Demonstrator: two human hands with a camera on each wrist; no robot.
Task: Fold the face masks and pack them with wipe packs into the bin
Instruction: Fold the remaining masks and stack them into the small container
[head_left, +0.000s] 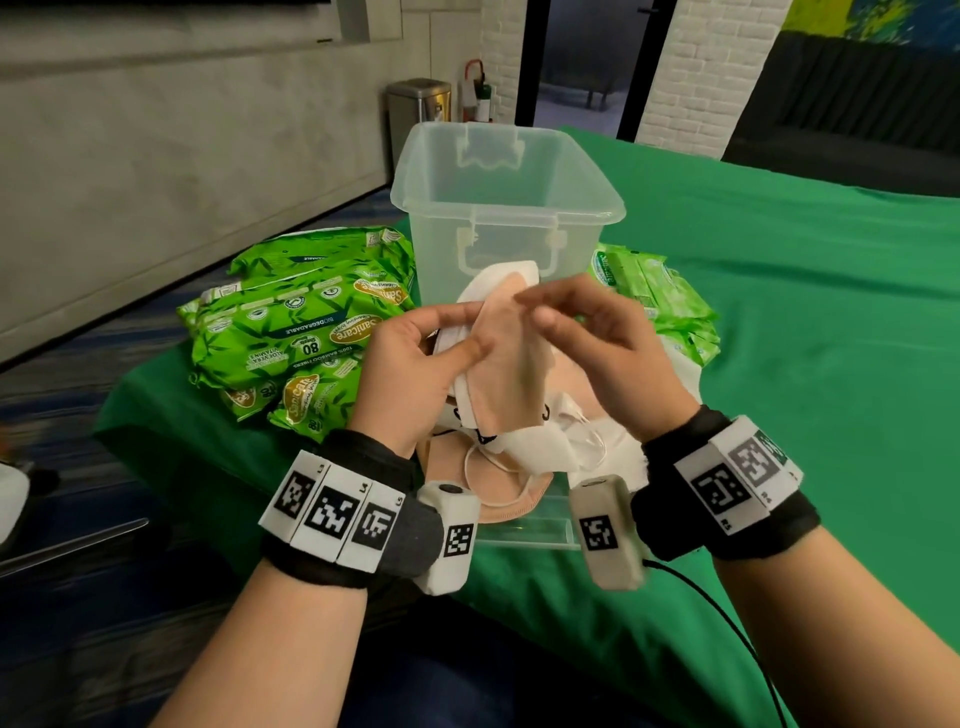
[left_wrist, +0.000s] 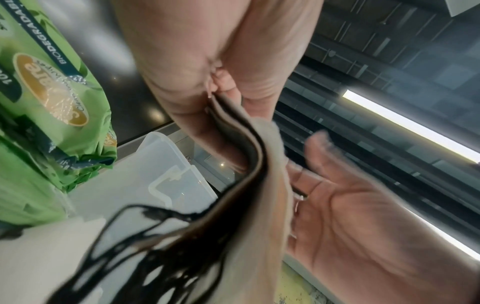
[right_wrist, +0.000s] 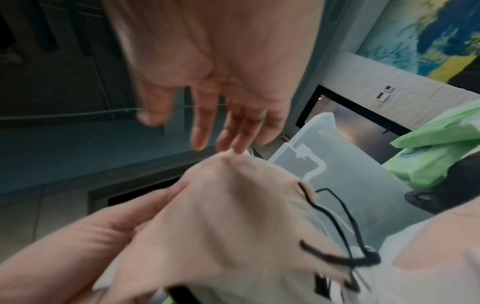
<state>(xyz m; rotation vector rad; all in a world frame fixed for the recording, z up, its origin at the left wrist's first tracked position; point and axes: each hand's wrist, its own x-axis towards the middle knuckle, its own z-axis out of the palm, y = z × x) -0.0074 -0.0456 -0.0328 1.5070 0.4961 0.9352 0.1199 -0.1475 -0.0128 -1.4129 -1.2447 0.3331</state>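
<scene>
My left hand (head_left: 426, 364) pinches a folded stack of peach and white face masks (head_left: 506, 374) upright in front of the clear plastic bin (head_left: 597, 205). In the left wrist view the thumb and fingers of my left hand (left_wrist: 207, 61) clamp the layered masks (left_wrist: 267, 185), whose black ear loops (left_wrist: 130, 236) hang down. My right hand (head_left: 587, 332) is beside the stack with straight fingers. In the right wrist view the fingertips of my right hand (right_wrist: 221, 82) hover at the top edge of the masks (right_wrist: 221, 216). More masks (head_left: 519, 467) lie piled under my hands.
Green wipe packs (head_left: 296, 332) are stacked left of the bin, and paler green packs (head_left: 654, 296) lie to its right. The loose mask pile sits on a clear lid (head_left: 524, 535) on the green cloth (head_left: 805, 364). The table's left edge drops to the floor.
</scene>
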